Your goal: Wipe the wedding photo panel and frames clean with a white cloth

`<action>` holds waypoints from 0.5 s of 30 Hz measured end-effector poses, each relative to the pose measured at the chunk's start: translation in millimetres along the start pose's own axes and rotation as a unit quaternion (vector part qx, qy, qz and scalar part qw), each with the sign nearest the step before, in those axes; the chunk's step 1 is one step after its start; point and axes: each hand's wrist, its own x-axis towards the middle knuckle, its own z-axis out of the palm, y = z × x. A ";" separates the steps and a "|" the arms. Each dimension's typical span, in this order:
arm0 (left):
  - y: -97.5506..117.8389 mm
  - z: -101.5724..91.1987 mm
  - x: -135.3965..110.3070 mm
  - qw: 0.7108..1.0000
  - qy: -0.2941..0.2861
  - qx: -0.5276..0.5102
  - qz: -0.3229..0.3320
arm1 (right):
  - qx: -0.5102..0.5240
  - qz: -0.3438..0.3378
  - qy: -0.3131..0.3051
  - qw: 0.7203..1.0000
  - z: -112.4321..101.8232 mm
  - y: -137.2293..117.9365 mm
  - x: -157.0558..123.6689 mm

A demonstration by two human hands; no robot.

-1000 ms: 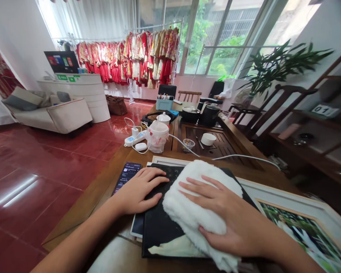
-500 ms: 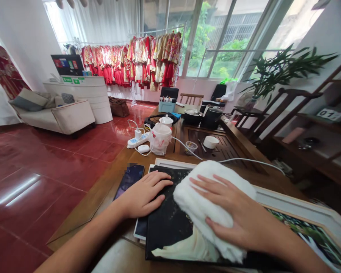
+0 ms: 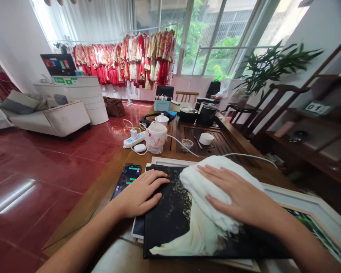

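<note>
Where fluffy white cloth (image 3: 201, 189) covers the black panel (image 3: 170, 223), its pale print (image 3: 200, 231) is partly hidden; right hand (image 3: 237, 195) spread on cloth, left hand (image 3: 143, 191) splayed, empty, at panel's edge.

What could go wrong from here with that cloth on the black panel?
The flat black rectangular panel overlaps a white rectangular frame, so sideways pressure from the right hand through the fluffy white cloth might shift it, though the left hand rests partly on it. The black rectangular smartphone lies beside the left hand and could get nudged.
</note>
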 end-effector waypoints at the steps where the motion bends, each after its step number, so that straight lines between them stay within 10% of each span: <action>1: 0.0 -0.3 -0.2 1.000 0.000 0.000 0.000 | -0.010 0.008 0.008 1.000 1.6 3.5 -0.1; 11: -0.8 1.5 0.1 1.000 0.003 0.004 0.001 | 0.057 -0.122 -0.056 0.989 -6.8 -59.8 5.6; 15: -1.9 1.4 -0.8 1.000 0.007 0.009 0.006 | 0.056 -0.103 -0.045 0.992 -6.8 -48.3 5.5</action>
